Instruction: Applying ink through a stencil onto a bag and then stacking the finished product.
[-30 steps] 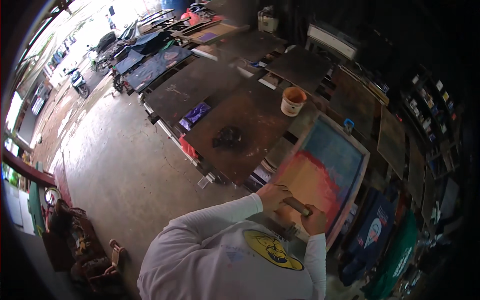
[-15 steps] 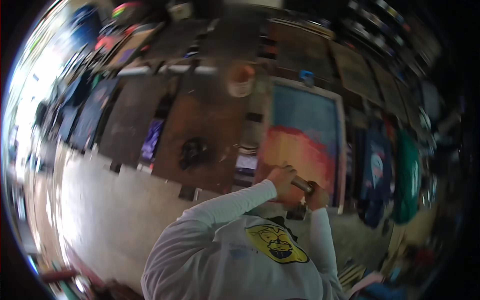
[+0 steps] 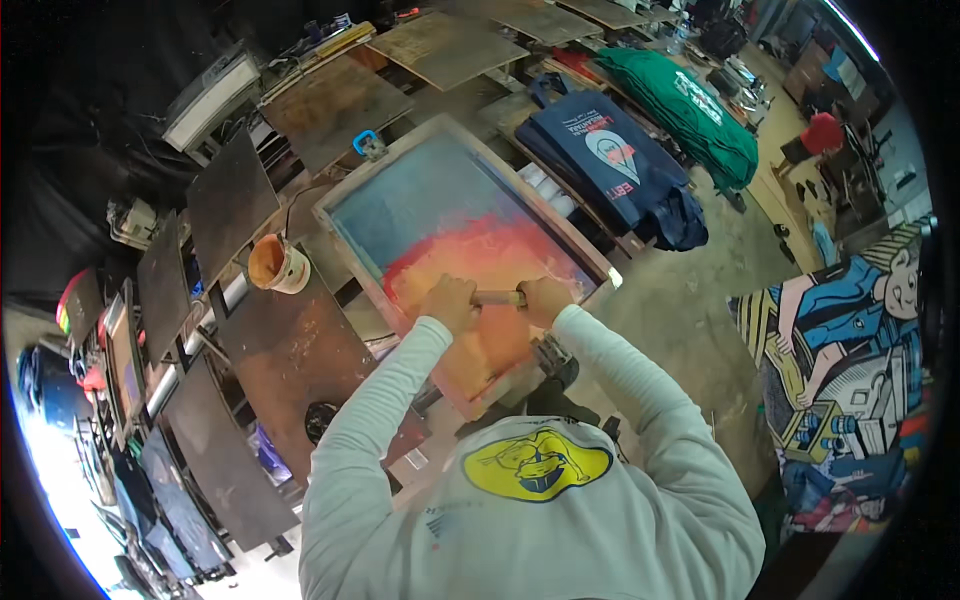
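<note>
My left hand (image 3: 449,300) and my right hand (image 3: 546,301) are closed on the two ends of a squeegee (image 3: 497,298), held level over the lower half of a framed printing screen (image 3: 388,160). The screen's mesh is blue-grey at the far end, with smeared red and orange ink (image 3: 470,245) nearer me. A metal bracket (image 3: 553,356) sits at the screen's near right corner, and a clamp with a blue handle (image 3: 370,147) is at the far side. Just left of the screen, an ink-stained white bucket (image 3: 290,270) stands on a rusty board. The squeegee's lower edge is hard to make out.
Dark flat boards (image 3: 225,450) run in rows to the left and beyond. A navy bag (image 3: 560,140) and a green bundle (image 3: 650,95) lie right of the screen. Concrete floor (image 3: 700,280) shows at my right, beside a large cartoon-printed panel (image 3: 830,400). Bright daylight comes from the lower left.
My view has swung to the right, bringing the screen upper-centre and the cartoon panel into sight. Both hands still grip the squeegee, whose handle slanted in the picture and now lies level.
</note>
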